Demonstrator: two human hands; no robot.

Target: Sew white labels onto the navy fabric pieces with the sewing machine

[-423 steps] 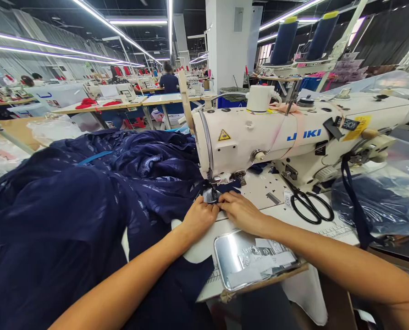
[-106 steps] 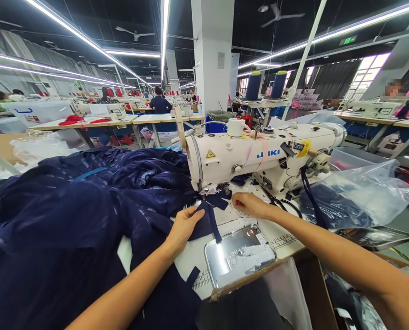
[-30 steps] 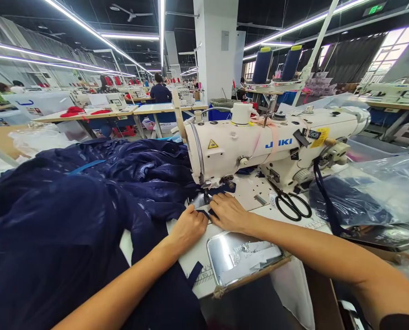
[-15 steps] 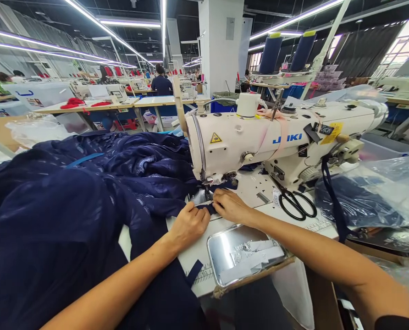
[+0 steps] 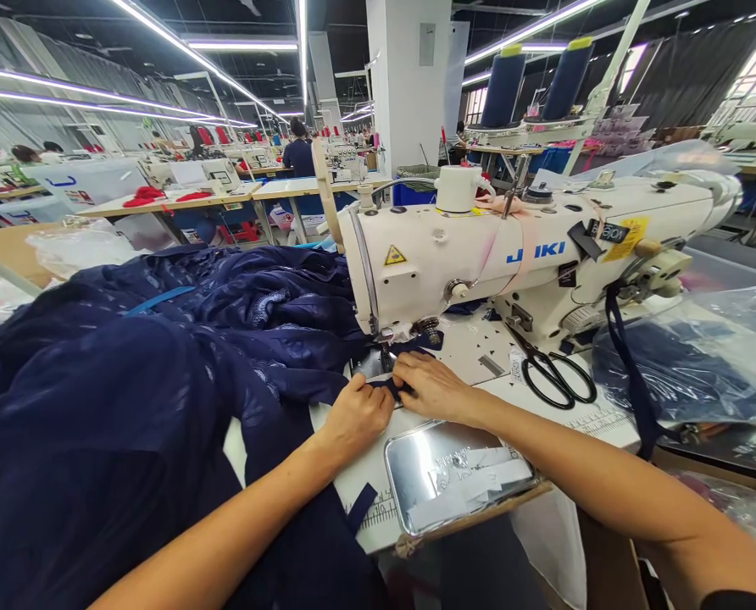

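Observation:
A white sewing machine (image 5: 416,254) stands over the worktable, its needle area just beyond my hands. My left hand (image 5: 360,411) is closed on the edge of the navy fabric (image 5: 130,381), in front of the presser foot. Close beside it on the right, my right hand (image 5: 430,385) pinches the same navy piece, fingers bent against the metal plate. The bulk of the fabric lies heaped to the left and hangs over the front edge. The fingertips are partly hidden by the cloth.
Black-handled scissors (image 5: 559,379) lie right of my hands. A metal tray (image 5: 416,466) with paper labels sits at the front edge. A plastic bag of dark cloth (image 5: 689,364) is at the right. Thread cones (image 5: 503,89) stand behind; a person (image 5: 298,152) sits farther back.
The view has shifted slightly, so the machine's right side, scissors and bag appear farther right. My right hand's fingers are a little more bent; both hands stay at the cloth.

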